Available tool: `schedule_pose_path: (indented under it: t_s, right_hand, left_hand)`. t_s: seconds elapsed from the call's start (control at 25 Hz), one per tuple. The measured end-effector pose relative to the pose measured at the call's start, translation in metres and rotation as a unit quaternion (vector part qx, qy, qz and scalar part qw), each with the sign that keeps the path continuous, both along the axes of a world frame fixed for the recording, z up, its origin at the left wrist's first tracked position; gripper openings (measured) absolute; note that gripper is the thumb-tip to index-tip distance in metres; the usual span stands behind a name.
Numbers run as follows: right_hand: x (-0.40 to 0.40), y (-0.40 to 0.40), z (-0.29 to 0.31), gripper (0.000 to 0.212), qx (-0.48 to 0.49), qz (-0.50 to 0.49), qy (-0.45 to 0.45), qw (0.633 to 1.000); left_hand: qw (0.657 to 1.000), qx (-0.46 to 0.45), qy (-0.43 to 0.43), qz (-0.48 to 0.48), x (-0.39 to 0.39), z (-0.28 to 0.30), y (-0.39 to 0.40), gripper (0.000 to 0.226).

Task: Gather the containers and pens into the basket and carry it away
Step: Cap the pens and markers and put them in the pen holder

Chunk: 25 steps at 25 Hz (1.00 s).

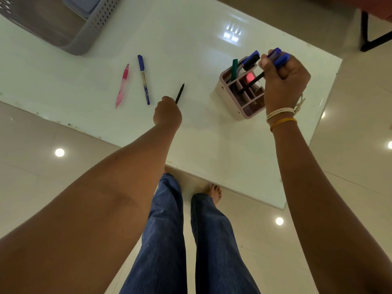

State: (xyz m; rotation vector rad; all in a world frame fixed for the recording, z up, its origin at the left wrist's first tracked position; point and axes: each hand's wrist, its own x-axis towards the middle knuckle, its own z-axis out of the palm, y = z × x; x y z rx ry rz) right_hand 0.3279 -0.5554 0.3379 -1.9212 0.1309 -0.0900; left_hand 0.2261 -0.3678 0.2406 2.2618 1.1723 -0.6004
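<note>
1. Fingers (267, 60) of the right hand (285, 81) are curled shut around a bundle of blue-capped marker pens (280, 58) and a thin black pen (252, 80), whose lower end dips into the pale pink, divided plastic pen holder (239, 96) near the desk's right edge.
2. Left hand (167, 112) has its fingers pressed together around a slim black pen (179, 93), tip pointing away from the person, near the desk's front edge.
3. Still loose on the glossy white desk (191, 39) are a pink pen (122, 85) and a blue-and-white pen (143, 79), lying side by side, apart, left of the left hand.
4. Grey perforated plastic basket (84, 32) sits at the far left corner, with a pale blue container (84, 5) inside.
5. To do this step well, I judge: feed pens into free compartments one at a time, keep the holder upright, and then collect the two loose pens.
</note>
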Motion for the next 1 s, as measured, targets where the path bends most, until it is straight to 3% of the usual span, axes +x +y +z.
schedule_pose_path:
  t_s: [0.08, 0.36, 0.48, 0.64, 0.72, 0.84, 0.92, 1.0]
  right_hand:
    - [-0.006, 0.002, -0.007, 0.004, -0.025, 0.017, 0.039, 0.999]
    - [-0.022, 0.01, -0.022, 0.01, 0.003, 0.0, 0.118, 0.993]
    - [-0.017, 0.011, -0.008, 0.02, 0.024, -0.054, 0.061, 0.996]
    - [-0.005, 0.031, 0.02, 0.015, 0.055, -0.048, -0.027, 0.997]
    - [-0.003, 0.052, 0.022, 0.011, 0.132, -0.021, 0.026, 0.991]
    - [-0.002, 0.073, 0.015, 0.014, 0.264, -0.047, 0.199, 0.943]
    - [0.0, 0.078, 0.01, 0.017, 0.295, -0.048, 0.279, 0.913]
    - [0.0, 0.08, 0.007, 0.01, 0.308, -0.025, 0.293, 0.905]
  left_hand:
    - [0.999, 0.004, -0.016, -0.032, 0.001, 0.002, -0.001, 0.028]
    - [0.968, -0.043, -0.242, -0.057, 0.015, 0.021, -0.018, 0.02]
    - [0.949, -0.08, -0.292, -0.086, 0.018, 0.028, -0.021, 0.006]
    - [0.939, -0.071, -0.302, -0.146, 0.016, 0.039, -0.023, 0.011]
    - [0.934, -0.045, -0.31, -0.174, 0.012, 0.041, -0.021, 0.014]
    - [0.928, -0.016, -0.315, -0.196, 0.008, 0.043, -0.014, 0.015]
    - [0.927, -0.015, -0.314, -0.204, 0.007, 0.045, -0.009, 0.017]
    - [0.924, -0.015, -0.315, -0.216, 0.006, 0.045, -0.007, 0.018]
